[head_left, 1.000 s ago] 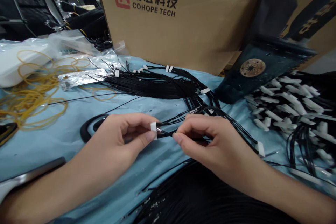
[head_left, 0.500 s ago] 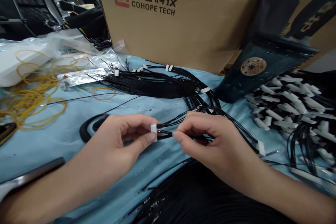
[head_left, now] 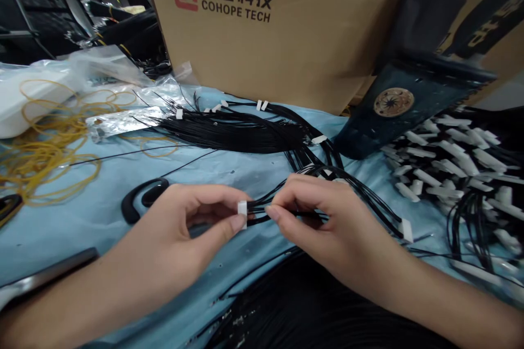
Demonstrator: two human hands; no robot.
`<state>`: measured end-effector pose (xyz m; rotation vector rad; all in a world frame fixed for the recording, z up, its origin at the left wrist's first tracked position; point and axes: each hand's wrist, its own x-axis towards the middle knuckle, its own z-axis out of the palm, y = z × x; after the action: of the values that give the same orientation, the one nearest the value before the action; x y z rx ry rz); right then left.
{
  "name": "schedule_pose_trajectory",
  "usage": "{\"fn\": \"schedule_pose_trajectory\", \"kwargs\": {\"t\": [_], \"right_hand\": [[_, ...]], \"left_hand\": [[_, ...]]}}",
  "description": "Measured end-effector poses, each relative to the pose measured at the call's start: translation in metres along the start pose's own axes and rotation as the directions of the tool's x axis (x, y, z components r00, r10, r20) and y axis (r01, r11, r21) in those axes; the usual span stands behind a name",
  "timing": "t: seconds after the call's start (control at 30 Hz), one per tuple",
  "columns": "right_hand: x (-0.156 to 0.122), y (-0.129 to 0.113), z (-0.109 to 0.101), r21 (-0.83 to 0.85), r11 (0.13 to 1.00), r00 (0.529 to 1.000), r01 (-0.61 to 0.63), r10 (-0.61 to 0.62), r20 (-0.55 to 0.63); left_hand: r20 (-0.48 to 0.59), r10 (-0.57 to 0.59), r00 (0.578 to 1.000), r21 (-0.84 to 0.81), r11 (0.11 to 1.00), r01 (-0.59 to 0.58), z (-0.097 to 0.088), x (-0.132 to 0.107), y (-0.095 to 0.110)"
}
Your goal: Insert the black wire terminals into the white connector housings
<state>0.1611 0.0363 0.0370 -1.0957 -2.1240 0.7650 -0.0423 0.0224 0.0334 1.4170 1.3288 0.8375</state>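
One white connector (head_left: 242, 215) pinched in left hand (head_left: 188, 223), black wires (head_left: 257, 211) pinched in right hand (head_left: 323, 218), hands close.

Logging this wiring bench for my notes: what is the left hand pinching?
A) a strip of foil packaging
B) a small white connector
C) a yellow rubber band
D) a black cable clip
B: the left hand pinches a small white connector between thumb and forefinger, at the end of thin black wires.
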Motion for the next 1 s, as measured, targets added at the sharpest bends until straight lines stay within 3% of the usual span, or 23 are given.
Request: {"fn": "schedule_pose_trajectory", "kwargs": {"t": [0.2, 0.33, 0.47, 0.73, 0.8, 0.9, 1.0], "right_hand": [[-0.004, 0.002, 0.003, 0.012, 0.998, 0.998, 0.062, -0.062, -0.009], [-0.005, 0.004, 0.002, 0.024, 0.996, 0.996, 0.086, -0.085, -0.006], [-0.009, 0.003, 0.005, 0.031, 0.994, 0.993, 0.107, -0.109, 0.045], [0.002, 0.004, -0.011, -0.177, 0.981, 0.988, 0.082, -0.058, 0.142], [0.002, 0.000, -0.019, -0.342, 0.930, 0.989, 0.133, -0.103, 0.104], [-0.006, -0.012, -0.024, -0.581, 0.787, 0.971, 0.207, -0.237, 0.026], [-0.018, -0.022, -0.020, -0.473, 0.822, 0.948, 0.318, -0.273, 0.164]], "left_hand": [[-0.029, -0.026, 0.999, 0.039, 0.999, 0.028, -0.002, -0.008, -0.010], [0.077, -0.036, 0.996, 0.031, 0.999, 0.034, -0.002, -0.007, -0.005], [0.040, -0.047, 0.998, -0.004, 0.999, 0.047, -0.001, -0.002, 0.003], [0.054, -0.056, 0.997, 0.025, 0.998, 0.055, 0.000, 0.006, 0.006], [0.028, -0.066, 0.997, 0.019, 0.998, 0.065, 0.001, 0.006, 0.005], [0.022, -0.095, 0.995, 0.001, 0.996, 0.095, 0.001, 0.006, 0.007], [0.035, -0.097, 0.995, 0.012, 0.995, 0.097, 0.000, 0.005, 0.011]]}}
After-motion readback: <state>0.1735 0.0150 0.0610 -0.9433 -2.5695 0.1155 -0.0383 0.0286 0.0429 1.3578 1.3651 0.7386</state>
